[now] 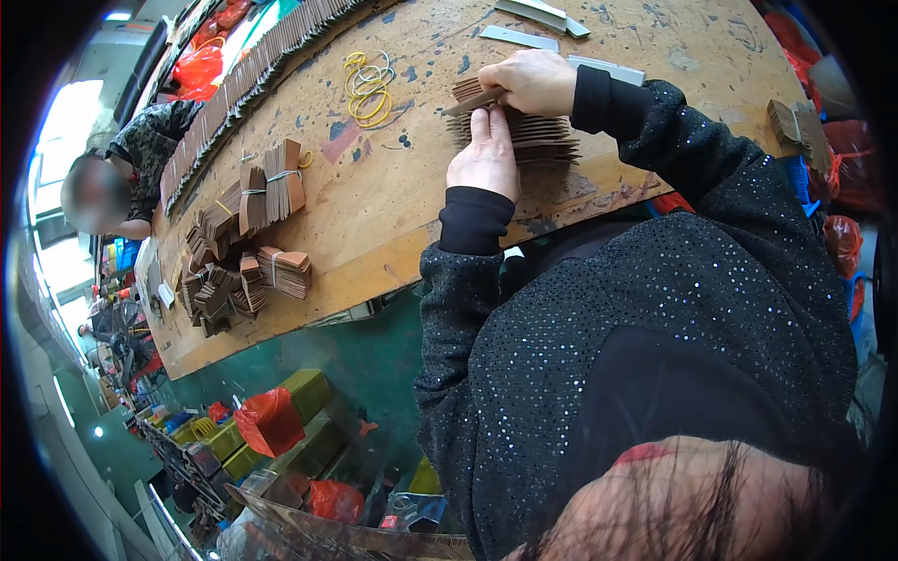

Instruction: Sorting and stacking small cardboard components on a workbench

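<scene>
Your right hand (535, 80) pinches a brown strip (470, 103), its long axis pointing left, slightly toward you; your left hand (484, 161) touches the brown stack (546, 140), grip unclear.

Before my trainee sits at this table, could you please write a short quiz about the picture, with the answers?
1. True or false: in the picture, the tied bundles lie to the right of the brown stack.

2. The loose bands on the table are mainly: (a) red, (b) yellow, (c) green.

3. Fill in: compared with the left hand, the ____ hand is nearer the picture's upper edge.

Key: 1. False; 2. b; 3. right.
</scene>
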Demonstrator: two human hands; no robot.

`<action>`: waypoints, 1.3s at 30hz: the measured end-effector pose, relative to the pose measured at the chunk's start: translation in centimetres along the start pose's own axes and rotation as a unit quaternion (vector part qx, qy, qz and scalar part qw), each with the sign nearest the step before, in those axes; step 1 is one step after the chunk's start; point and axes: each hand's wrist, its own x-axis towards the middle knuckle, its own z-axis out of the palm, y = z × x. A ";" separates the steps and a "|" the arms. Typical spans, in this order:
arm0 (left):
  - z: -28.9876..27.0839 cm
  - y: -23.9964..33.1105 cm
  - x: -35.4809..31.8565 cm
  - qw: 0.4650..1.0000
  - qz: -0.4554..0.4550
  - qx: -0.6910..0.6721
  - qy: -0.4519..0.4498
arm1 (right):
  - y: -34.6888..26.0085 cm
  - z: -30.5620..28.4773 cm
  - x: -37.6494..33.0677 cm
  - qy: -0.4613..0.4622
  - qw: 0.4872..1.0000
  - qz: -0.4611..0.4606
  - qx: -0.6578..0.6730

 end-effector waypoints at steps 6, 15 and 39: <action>0.2 0.1 0.1 1.000 -0.005 0.014 -0.008 | 1.4 0.6 -0.2 0.004 0.997 -0.012 0.082; 0.2 0.3 0.6 1.000 -0.008 0.015 -0.021 | 1.6 -0.7 -0.1 -0.065 0.997 0.006 0.050; -0.2 0.1 0.6 0.999 -0.004 0.025 -0.040 | 3.5 2.7 -2.3 0.152 0.981 -0.094 -0.075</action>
